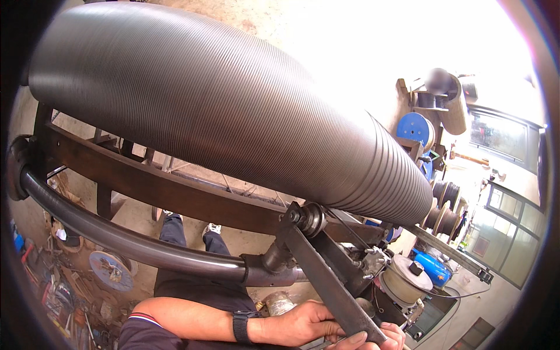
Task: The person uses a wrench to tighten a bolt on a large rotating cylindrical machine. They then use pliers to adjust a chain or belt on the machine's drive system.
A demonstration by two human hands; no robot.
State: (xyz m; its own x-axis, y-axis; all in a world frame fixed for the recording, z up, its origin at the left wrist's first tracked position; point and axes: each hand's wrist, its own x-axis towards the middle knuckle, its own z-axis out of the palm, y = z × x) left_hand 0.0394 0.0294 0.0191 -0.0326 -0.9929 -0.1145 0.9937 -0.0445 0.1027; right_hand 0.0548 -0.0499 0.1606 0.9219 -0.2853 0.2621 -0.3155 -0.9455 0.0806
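Note:
A long dark cylinder spans the view, covered in close ridged turns that are coarser toward its right end. Below that end sits a small grooved metal roller, mounted at the top of a flat steel bar. My right hand grips the bar's lower end, thumb on the near side and fingers round the far side. Wearing a black watch, my left hand is closed beside the bar. Its fingertips are partly hidden, so what they hold cannot be made out.
A round steel pipe and a frame beam run below the cylinder. Tools and scrap litter the lower left, near a flanged spool. At right stand a cream drum, a blue tank and a blue-ended reel.

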